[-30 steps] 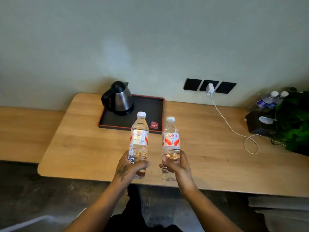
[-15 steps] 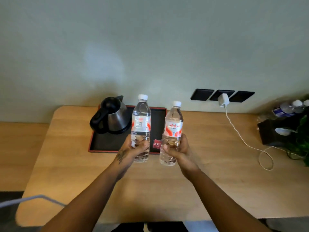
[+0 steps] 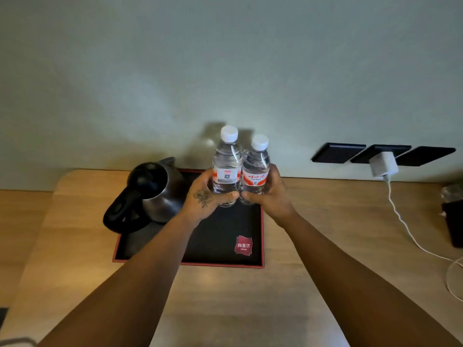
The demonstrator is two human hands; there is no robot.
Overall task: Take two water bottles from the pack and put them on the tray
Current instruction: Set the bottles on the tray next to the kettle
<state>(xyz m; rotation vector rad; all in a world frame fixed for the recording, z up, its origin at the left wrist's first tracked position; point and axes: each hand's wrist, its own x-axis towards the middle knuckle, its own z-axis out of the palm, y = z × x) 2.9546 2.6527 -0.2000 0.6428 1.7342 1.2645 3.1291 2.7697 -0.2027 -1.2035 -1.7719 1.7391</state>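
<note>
Two clear water bottles with white caps and red-and-white labels stand upright side by side, touching, at the far right part of the black tray with a red rim (image 3: 262, 236). My left hand (image 3: 203, 196) is wrapped around the left bottle (image 3: 226, 161). My right hand (image 3: 270, 194) grips the right bottle (image 3: 256, 166). The bottles' bases are partly hidden by my fingers; I cannot tell whether they rest on the tray. The pack is out of view.
A dark steel kettle (image 3: 150, 194) stands on the tray's left half, close to my left hand. A red logo tag (image 3: 243, 244) lies at the tray's near right. A white charger (image 3: 383, 166) and its cable (image 3: 411, 234) run along the wooden desk (image 3: 325, 246) at right.
Both hands have carried the bottles forward from above the desk's near side to the far right part of the tray and brought them together. The camera has moved closer.
</note>
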